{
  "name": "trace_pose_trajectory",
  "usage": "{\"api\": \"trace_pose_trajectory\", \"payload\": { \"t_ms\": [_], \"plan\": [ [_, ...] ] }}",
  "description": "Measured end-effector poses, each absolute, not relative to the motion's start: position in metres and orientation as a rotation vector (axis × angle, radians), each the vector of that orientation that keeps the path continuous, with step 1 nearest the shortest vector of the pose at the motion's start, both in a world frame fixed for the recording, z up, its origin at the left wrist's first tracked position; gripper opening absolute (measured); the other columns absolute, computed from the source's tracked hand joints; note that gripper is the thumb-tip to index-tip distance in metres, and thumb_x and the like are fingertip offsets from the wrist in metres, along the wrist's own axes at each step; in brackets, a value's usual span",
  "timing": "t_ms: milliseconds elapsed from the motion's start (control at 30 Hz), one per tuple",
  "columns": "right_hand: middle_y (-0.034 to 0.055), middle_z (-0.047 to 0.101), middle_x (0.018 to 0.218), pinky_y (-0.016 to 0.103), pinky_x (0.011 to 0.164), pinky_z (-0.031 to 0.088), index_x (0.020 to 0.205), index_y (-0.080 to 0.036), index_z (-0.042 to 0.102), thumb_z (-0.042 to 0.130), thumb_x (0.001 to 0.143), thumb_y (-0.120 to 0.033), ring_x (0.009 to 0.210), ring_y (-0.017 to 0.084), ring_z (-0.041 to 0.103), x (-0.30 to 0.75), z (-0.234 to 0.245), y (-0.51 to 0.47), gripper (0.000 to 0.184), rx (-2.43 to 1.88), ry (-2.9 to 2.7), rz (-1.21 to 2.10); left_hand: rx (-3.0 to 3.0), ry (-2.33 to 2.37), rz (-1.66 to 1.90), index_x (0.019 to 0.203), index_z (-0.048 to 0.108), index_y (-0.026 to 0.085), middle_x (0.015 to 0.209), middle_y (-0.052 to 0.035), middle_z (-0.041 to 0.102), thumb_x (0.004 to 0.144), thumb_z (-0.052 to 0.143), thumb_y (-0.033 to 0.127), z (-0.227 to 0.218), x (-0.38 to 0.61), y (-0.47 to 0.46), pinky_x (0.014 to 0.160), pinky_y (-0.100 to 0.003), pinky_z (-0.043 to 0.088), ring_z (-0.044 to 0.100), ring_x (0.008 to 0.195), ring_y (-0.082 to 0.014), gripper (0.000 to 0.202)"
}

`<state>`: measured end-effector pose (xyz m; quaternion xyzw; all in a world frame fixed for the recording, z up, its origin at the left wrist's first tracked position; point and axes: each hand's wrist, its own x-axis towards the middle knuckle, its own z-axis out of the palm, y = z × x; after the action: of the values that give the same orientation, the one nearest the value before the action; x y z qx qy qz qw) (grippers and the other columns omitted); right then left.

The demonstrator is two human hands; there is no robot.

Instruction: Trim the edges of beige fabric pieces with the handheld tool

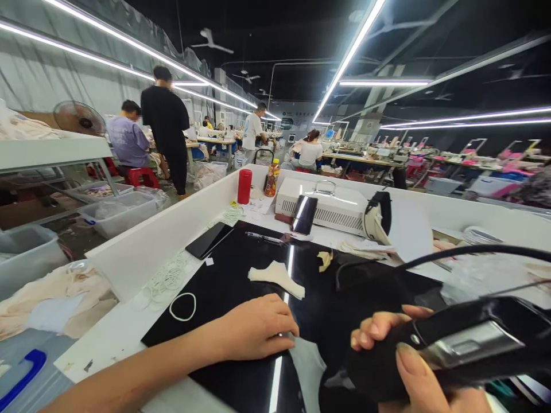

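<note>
My left hand [264, 332] rests low over the shiny black board [232, 321], fingers curled in and thumb close to them. At its fingertips is the upper end of a pale grey, curved flat piece [309, 367], which runs down towards the near edge. My right hand [419, 367] is wrapped round a black corded hand tool [477, 338] with a metal plate on its side. The tool's front end is dark and hard to make out. Farther up the board lies a cream, curved fabric piece [275, 278], with a small beige scrap [326, 261] to its right.
A black cable [465, 250] arches from the right. Behind the board are a pen [263, 237], a dark tablet-like slab [210, 240], a phone [304, 214], a white vented box [321, 201], a red can [244, 186] and a bottle [272, 179]. White walls edge the table. Several people work beyond.
</note>
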<state>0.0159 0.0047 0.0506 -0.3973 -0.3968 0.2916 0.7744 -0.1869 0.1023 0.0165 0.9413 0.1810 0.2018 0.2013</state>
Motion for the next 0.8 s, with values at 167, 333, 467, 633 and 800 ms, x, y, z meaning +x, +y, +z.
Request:
{"api": "trace_pose_trajectory", "payload": {
  "t_ms": [167, 333, 467, 633, 800],
  "plan": [
    [-0.0022, 0.065, 0.074, 0.034, 0.061, 0.058, 0.107, -0.028, 0.062, 0.079, 0.083, -0.031, 0.066, 0.017, 0.062, 0.008, 0.068, 0.005, 0.029, -0.870, -0.821, 0.583, 2.619, 0.452, 0.524, 0.108, 0.073, 0.018, 0.111, -0.0067, 0.069, 0.097, 0.069, 0.020, 0.014, -0.185, 0.099, 0.096, -0.031, 0.050, 0.064, 0.104, -0.0214, 0.012],
    [-0.0029, 0.065, 0.073, 0.032, 0.061, 0.056, 0.106, -0.027, 0.063, 0.081, 0.081, -0.031, 0.064, 0.016, 0.061, 0.007, 0.068, 0.008, 0.032, -0.859, -0.798, 0.544, 2.622, 0.442, 0.578, 0.112, 0.072, 0.015, 0.115, -0.0088, 0.070, 0.099, 0.065, 0.020, 0.017, -0.181, 0.093, 0.106, -0.037, 0.046, 0.064, 0.107, -0.0226, 0.015],
    [-0.0029, 0.065, 0.077, 0.033, 0.062, 0.057, 0.110, -0.027, 0.062, 0.079, 0.085, -0.031, 0.065, 0.016, 0.062, 0.004, 0.067, 0.007, 0.031, -0.843, -0.817, 0.573, 2.519, 0.424, 0.537, 0.129, 0.067, 0.015, 0.130, -0.0119, 0.066, 0.093, 0.076, 0.032, 0.015, -0.176, 0.079, 0.111, -0.039, 0.045, 0.061, 0.118, -0.0259, 0.042],
    [-0.0030, 0.064, 0.074, 0.032, 0.061, 0.057, 0.108, -0.026, 0.061, 0.081, 0.082, -0.032, 0.064, 0.016, 0.062, -0.001, 0.071, 0.007, 0.033, -0.855, -0.804, 0.536, 2.473, 0.373, 0.435, 0.138, 0.063, 0.019, 0.138, -0.0116, 0.062, 0.088, 0.080, 0.044, 0.010, -0.175, 0.072, 0.113, -0.042, 0.043, 0.056, 0.126, -0.0292, 0.059],
    [-0.0020, 0.066, 0.078, 0.034, 0.061, 0.058, 0.112, -0.028, 0.060, 0.078, 0.086, -0.033, 0.066, 0.017, 0.063, 0.004, 0.062, 0.007, 0.032, -0.893, -0.865, 0.537, 2.476, 0.367, 0.389, 0.143, 0.060, 0.025, 0.142, -0.0116, 0.060, 0.082, 0.084, 0.050, 0.011, -0.176, 0.073, 0.114, -0.049, 0.042, 0.055, 0.128, -0.0324, 0.070]
  ]
}}
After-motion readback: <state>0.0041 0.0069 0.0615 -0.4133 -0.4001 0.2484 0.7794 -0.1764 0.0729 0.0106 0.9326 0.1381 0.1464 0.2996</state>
